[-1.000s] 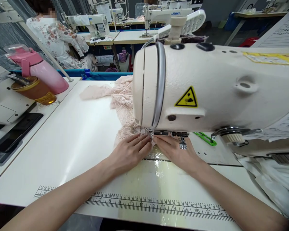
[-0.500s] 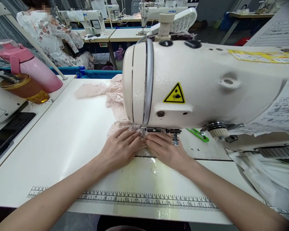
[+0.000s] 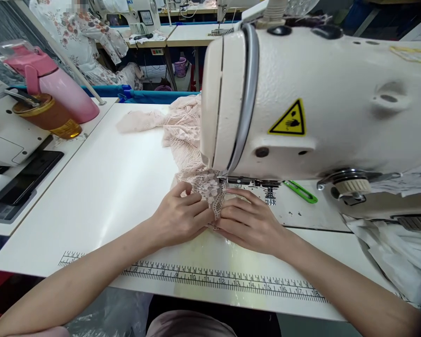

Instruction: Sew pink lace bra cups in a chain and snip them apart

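Pink lace fabric (image 3: 185,152) runs from the back of the table, past the left of the sewing machine's head (image 3: 228,103), down to my fingers. My left hand (image 3: 184,215) has its fingers curled on the near end of the lace, left of its edge. Close beside it, my right hand (image 3: 250,220) pinches that same edge from the right, just in front of the presser foot area. Both hands' fingertips nearly meet. The needle is hidden behind the machine's head.
A green thread snipper (image 3: 301,192) lies on the machine bed. At left stand a pink bottle (image 3: 65,89), an amber cup (image 3: 49,119) and a dark phone (image 3: 31,178). White cloth (image 3: 393,252) hangs at right. A person in a floral garment (image 3: 87,42) sits beyond the table.
Both hands have drawn back toward me from under the machine's head, and more lace shows between them and the machine. The view has shifted, with the machine now further right.
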Tool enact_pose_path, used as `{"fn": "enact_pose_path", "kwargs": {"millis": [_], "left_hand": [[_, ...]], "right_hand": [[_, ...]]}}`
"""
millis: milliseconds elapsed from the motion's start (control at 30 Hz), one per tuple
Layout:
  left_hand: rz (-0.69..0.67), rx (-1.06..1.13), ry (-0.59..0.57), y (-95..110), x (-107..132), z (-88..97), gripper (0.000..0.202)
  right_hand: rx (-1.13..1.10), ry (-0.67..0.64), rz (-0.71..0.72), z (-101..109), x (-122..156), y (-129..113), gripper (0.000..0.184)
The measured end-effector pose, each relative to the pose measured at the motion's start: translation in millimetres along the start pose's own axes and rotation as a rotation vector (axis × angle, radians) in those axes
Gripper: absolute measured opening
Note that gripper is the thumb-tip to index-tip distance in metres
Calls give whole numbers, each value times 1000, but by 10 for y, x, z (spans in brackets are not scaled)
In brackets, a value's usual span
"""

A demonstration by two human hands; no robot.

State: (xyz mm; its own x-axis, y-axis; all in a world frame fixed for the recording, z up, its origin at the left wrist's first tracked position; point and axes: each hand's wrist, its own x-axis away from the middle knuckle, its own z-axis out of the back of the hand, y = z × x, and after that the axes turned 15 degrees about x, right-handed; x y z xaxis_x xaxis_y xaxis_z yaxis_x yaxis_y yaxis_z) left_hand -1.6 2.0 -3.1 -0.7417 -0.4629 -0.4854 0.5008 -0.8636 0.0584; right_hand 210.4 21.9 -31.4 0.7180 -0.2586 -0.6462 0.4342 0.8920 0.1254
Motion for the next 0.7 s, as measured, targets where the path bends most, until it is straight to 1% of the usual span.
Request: {"fn": "enact_pose_path", "kwargs": {"millis": [100, 167, 233, 267, 300, 400, 467, 567, 700], "left_hand": [[-86, -21, -10, 2, 5, -5, 27], [-119, -5, -43, 2, 15, -19, 22], [-82, 43, -92, -5, 33, -41, 14], [-42, 74, -121, -12, 44, -55, 14], [2, 106, -157, -20, 58, -71, 21], [104, 180, -270, -56, 105, -126, 53], [138, 196, -317, -82, 137, -159, 64], [155, 195, -319, -118, 170, -178, 64], [131, 213, -287, -170, 166, -140, 60]], "right_hand": [[0, 14, 19, 10, 34, 6, 8], [17, 21, 34, 17, 52, 10, 9], [34, 29, 60, 24, 55, 12, 9], [38, 31, 70, 27, 53, 11, 9], [40, 32, 75, 28, 49, 9, 7], [35, 14, 58, 28, 44, 1, 6], [34, -10, 46, 26, 49, -6, 6], [26, -33, 41, 23, 53, -24, 8], [11, -39, 49, -2, 28, -60, 12]]}}
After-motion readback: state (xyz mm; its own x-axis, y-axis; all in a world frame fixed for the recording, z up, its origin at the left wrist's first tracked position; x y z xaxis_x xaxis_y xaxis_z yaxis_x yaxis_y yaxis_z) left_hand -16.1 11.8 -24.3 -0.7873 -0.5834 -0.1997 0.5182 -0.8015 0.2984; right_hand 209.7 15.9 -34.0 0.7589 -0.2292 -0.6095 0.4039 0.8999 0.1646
